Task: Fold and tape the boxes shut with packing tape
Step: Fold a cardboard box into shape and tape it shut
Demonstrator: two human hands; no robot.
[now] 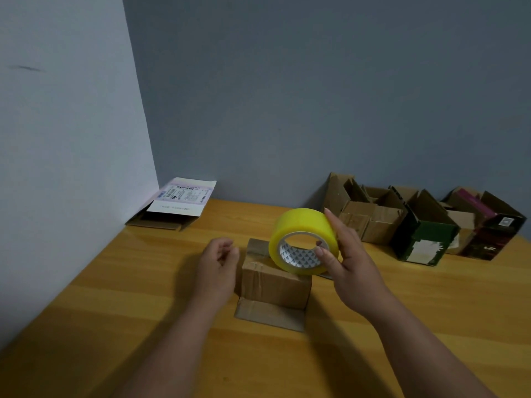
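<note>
Right hand (349,262) holds tape roll (301,239) | left hand (218,259) loosely curled, empty | box (273,285) below

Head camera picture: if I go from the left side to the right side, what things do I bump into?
Flat box with label → left hand → yellow tape roll → brown open boxes → green box → dark red box.

Both forearms are bare to each hand (218,262), with no sleeves showing.

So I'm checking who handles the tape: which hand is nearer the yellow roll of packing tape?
Right. The right hand grips the yellow roll of packing tape, thumb in its core; the left hand hovers apart, to its left.
</note>
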